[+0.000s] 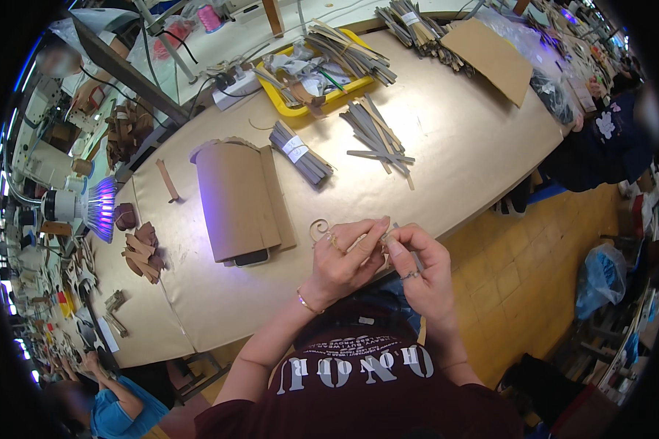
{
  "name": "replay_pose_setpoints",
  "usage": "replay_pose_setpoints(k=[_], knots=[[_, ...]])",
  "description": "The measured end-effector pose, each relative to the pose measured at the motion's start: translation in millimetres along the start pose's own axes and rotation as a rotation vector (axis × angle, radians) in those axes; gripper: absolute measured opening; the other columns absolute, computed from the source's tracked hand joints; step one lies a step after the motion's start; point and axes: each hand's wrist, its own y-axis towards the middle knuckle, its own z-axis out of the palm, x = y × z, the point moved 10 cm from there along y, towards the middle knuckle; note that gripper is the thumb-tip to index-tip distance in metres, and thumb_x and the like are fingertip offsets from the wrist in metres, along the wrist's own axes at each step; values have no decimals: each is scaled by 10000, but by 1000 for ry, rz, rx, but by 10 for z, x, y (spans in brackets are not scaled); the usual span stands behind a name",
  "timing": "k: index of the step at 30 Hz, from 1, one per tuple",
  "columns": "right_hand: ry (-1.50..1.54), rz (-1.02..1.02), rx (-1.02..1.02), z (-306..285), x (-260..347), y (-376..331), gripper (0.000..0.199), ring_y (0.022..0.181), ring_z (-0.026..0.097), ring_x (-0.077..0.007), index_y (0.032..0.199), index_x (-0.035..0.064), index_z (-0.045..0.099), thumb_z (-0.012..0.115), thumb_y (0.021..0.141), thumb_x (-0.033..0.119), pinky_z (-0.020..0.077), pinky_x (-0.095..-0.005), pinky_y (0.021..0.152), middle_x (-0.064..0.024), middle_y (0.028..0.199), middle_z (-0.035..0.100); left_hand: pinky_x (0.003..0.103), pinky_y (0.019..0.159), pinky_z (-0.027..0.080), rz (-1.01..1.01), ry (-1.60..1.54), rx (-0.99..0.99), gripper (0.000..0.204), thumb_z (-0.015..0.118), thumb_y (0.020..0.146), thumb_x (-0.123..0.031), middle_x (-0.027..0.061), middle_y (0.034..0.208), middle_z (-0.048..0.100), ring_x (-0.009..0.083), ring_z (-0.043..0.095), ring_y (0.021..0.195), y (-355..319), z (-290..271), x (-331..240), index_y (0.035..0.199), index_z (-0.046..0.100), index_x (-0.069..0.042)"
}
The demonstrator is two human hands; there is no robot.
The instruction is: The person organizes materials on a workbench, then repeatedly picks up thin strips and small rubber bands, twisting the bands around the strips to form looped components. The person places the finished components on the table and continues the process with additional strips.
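Both hands meet close to my body, over the table's near edge. My left hand (348, 257) is closed in a pinch, and a narrow tan strip (318, 227) curls out beside its knuckles. Thumb and forefinger of my right hand (422, 269) pinch together just beside the left fingertips. A thin grey strip seems to run between the two hands, though the fingers mostly cover it. Farther off on the table lie a bundle of grey strips (304, 159) with a white paper band and a loose pile of grey and tan strips (377, 137).
Left of my hands sits a rounded brown cardboard piece (234, 197). A yellow tray (293, 110) of strips and scraps stands beyond. Brown pieces (145, 252) and a lamp (99, 208) are at the left. Other people sit at the far right and lower left.
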Motion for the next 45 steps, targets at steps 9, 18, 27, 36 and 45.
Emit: replay_pose_setpoints(k=[9, 18, 27, 36, 45], knots=[[-220, -179, 57, 123, 203, 59, 60, 734, 568, -141, 943, -21, 620, 609, 905, 24, 466, -269, 685, -77, 832, 598, 317, 758, 542, -499, -447, 109, 239, 645, 852, 19, 122, 985, 709, 218, 691, 833, -63, -34, 343, 1076, 724, -3], [-308, -155, 189, 396, -128, 70, 88, 733, 628, -285, 916, 7, 621, 627, 889, 90, 495, -369, 700, -119, 841, 613, 208, 548, 332, -767, -145, -466, 250, 533, 1012, -160, -31, 626, 520, 37, 426, 572, -352, -1508, 850, 947, 717, -4], [-887, -158, 164, 756, -919, 139, 272, 745, 637, -274, 861, 68, 641, 681, 878, 337, 475, -405, 699, -102, 835, 641, 190, 570, 407, -390, 79, -1111, 278, 444, 1069, -208, 84, 1018, 629, 57, 486, 628, -569, -2778, 399, 1057, 613, 13], [-845, -337, -5, 439, -174, 141, 340, 1099, 564, -286, 1155, 67, 627, 678, 906, 294, 438, -380, 893, -120, 1158, 586, 308, 783, 481, -410, -46, 152, 94, 662, 905, -156, 142, 1241, 600, 235, 602, 966, 18, -846, 358, 909, 712, -76], [449, 282, 762, 662, -310, -360, 248, 775, 593, -82, 1049, -2, 644, 537, 1034, 221, 485, -244, 729, -22, 867, 659, 435, 968, 403, -279, -676, 263, 150, 679, 905, -302, 191, 1414, 512, 326, 491, 1275, -9, -276, 148, 909, 756, -173]])
